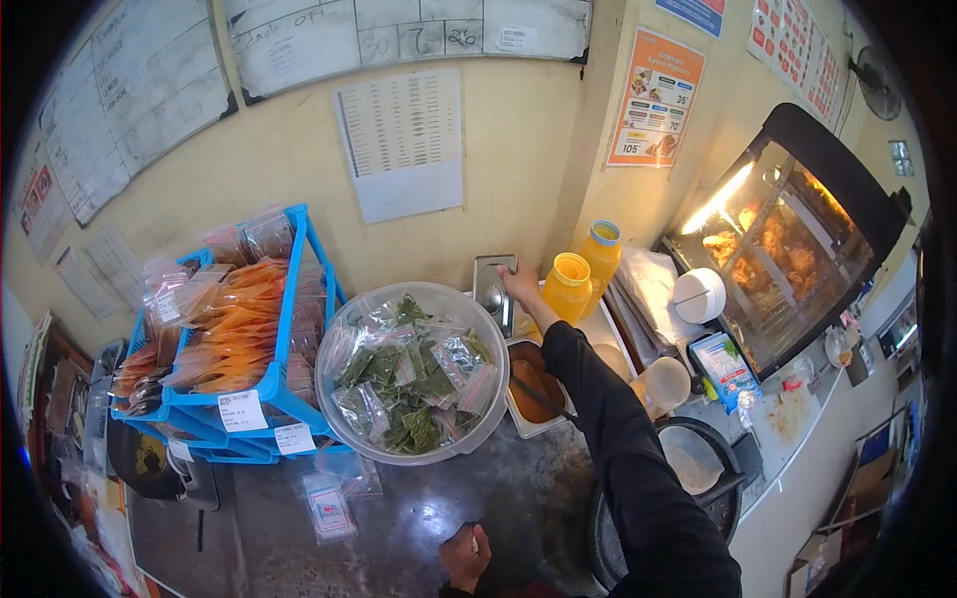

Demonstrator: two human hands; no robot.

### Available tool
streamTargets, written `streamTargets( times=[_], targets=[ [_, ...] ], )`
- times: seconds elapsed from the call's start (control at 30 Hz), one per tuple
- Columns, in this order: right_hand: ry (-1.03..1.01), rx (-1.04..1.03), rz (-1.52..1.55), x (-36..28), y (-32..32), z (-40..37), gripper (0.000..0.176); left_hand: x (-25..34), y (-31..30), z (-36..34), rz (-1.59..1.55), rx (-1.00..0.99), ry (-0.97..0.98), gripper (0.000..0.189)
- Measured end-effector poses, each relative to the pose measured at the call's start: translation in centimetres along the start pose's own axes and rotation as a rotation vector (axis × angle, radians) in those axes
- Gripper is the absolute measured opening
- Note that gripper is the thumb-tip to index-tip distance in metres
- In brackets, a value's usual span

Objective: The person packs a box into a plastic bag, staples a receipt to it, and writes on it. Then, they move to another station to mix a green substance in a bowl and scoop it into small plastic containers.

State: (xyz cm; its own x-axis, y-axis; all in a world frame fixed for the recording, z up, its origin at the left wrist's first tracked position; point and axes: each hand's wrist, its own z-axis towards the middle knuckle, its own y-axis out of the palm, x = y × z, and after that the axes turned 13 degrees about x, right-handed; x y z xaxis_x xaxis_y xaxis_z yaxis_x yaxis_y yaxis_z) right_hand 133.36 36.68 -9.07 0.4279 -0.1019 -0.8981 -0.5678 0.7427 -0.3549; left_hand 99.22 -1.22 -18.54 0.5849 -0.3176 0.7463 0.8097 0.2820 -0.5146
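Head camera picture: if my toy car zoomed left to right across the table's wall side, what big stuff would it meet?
Blue crates, plastic bowl, metal container, yellow bottles, glass chicken warmer.

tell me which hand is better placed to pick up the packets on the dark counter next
Left, most likely: the left hand is curled over the counter, nearer the packets, while the right hand reaches to the metal container.

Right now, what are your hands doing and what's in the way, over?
Right hand at metal container's edge. Left hand curled, low by itself. Yellow bottles close beside right wrist. Over.
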Motion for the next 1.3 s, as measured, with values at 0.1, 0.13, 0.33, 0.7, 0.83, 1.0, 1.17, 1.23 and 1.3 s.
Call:
streamTargets(
  times=[0.1, 0.13, 0.33, 0.7, 0.83, 1.0, 1.17, 1.23, 1.3],
  targets=[
    [0.027, -0.041, 0.047, -0.3, -0.1, -0.3, 0.030, 1.5, -1.0, 1.1, -0.030, -0.011, -0.017, 0.028],
    [0.029, -0.047, 0.024, -0.2, 0.1, -0.2, 0.028, 2.2, -1.5, 1.6, -0.040, -0.016, -0.024, 0.027],
    [-0.122, 0.003, 0.009, 2.3, 2.4, 0.5, 0.026, 1.6, -1.1, 1.1, -0.011, -0.018, -0.017, 0.026],
    [-0.317, 0.228, 0.385, -7.3, -2.5, -4.8, 0.020, 0.0, 0.1, 0.0, -0.048, 0.024, 0.020, 0.024],
    [-0.390, 0.247, 0.377, -13.1, -9.9, -8.7, 0.021, 0.2, 0.1, 0.0, -0.042, 0.048, 0.032, 0.024],
    [-0.337, 0.253, 0.337, -11.3, -15.8, -10.9, 0.023, -0.7, 0.5, -0.3, -0.093, 0.039, 0.061, 0.025],
    [-0.117, 0.264, 0.477, -9.6, -23.8, -15.8, 0.025, -1.0, 0.8, -0.4, -0.060, 0.043, 0.073, 0.028],
    [-0.071, 0.361, 0.499, -8.0, -27.4, -18.2, 0.024, -1.7, 1.1, -0.7, -0.048, 0.020, 0.083, 0.029],
    [-0.014, 0.388, 0.499, -9.4, -31.5, -21.3, 0.022, -1.2, 0.8, -0.4, -0.026, 0.012, 0.091, 0.030]
  ],
)
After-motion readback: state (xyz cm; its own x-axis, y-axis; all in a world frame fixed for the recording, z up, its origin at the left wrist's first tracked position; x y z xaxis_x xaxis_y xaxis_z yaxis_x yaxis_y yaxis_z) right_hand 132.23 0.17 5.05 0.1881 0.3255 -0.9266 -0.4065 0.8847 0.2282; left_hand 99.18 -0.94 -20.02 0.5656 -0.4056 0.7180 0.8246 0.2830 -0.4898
